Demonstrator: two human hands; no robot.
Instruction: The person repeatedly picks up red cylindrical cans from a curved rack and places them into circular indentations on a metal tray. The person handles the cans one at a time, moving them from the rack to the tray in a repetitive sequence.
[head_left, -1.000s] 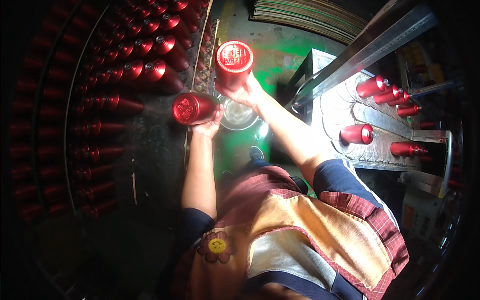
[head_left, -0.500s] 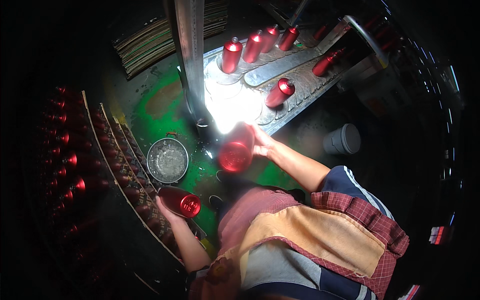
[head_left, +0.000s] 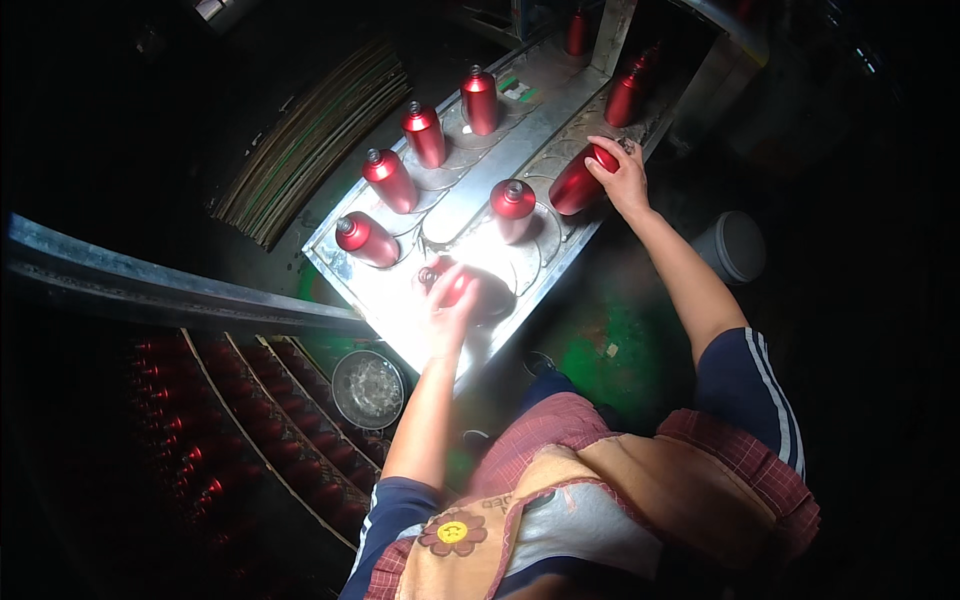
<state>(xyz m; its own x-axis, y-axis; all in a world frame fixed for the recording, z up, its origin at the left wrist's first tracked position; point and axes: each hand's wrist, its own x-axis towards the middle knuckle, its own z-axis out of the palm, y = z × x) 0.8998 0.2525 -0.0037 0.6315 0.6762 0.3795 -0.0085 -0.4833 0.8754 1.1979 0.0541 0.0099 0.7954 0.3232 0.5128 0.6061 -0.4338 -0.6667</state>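
My left hand (head_left: 450,308) is closed round the upper part of a red metal bottle (head_left: 490,298) at the brightly lit near end of a metal conveyor (head_left: 462,215). Glare washes out part of that bottle, and it looks tilted. Farther right, my right hand (head_left: 624,182) grips the shoulder of another red bottle (head_left: 576,186) on the conveyor's right-hand lane. Between the two hands stands an upright red bottle (head_left: 513,212). Several more, such as the bottle (head_left: 390,182) on the left lane, stand apart from each other.
A metal post (head_left: 180,292) crosses the left side. Crates of red bottles (head_left: 250,425) fill the lower left, beside a round metal basin (head_left: 368,390). Stacked flat sheets (head_left: 310,140) lie beyond the conveyor. A pale lidded bucket (head_left: 735,248) stands at right.
The view has turned. My left hand has gone from beside the crates to the conveyor with a bottle. My right hand, earlier holding a bottle at the near end, now grips one farther along.
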